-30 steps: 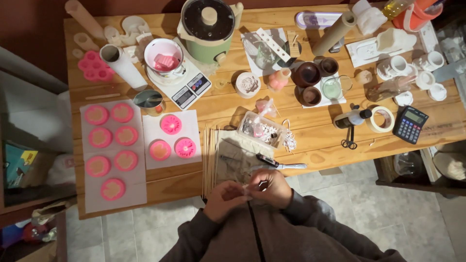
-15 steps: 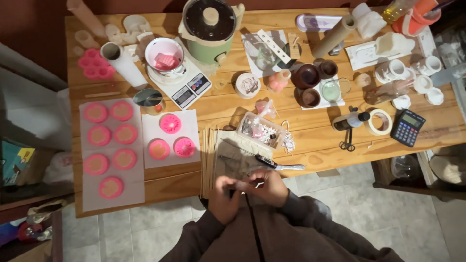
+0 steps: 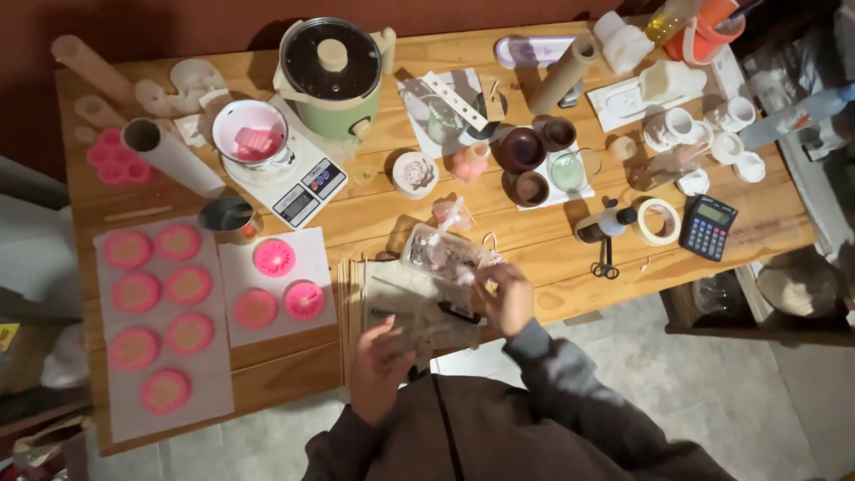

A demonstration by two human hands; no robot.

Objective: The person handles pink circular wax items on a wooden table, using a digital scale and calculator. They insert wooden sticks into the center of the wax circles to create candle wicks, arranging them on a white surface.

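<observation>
My right hand (image 3: 506,299) hovers over the near table edge, fingers curled, just right of a clear plastic box (image 3: 441,253) of small pieces. Whether it pinches something small I cannot tell. My left hand (image 3: 378,363) rests with loosely bent fingers at the near edge of a stack of brown paper sheets (image 3: 401,298). It holds nothing that I can see. A black pen (image 3: 459,313) lies on the sheets between my hands. Left of the stack, three pink round moulded discs (image 3: 273,257) lie on a white sheet.
The wooden table (image 3: 552,245) is crowded. It holds a green pot (image 3: 330,76), a scale (image 3: 303,183) carrying a bowl, a grey sheet of several pink discs (image 3: 147,289), brown cups (image 3: 521,150), a tape roll (image 3: 659,221), scissors (image 3: 604,263) and a calculator (image 3: 708,227). Tiled floor lies below.
My hands were together in front of my body, working on something small. They have parted: the right went up toward the plastic box, the left went to the paper stack's near edge.
</observation>
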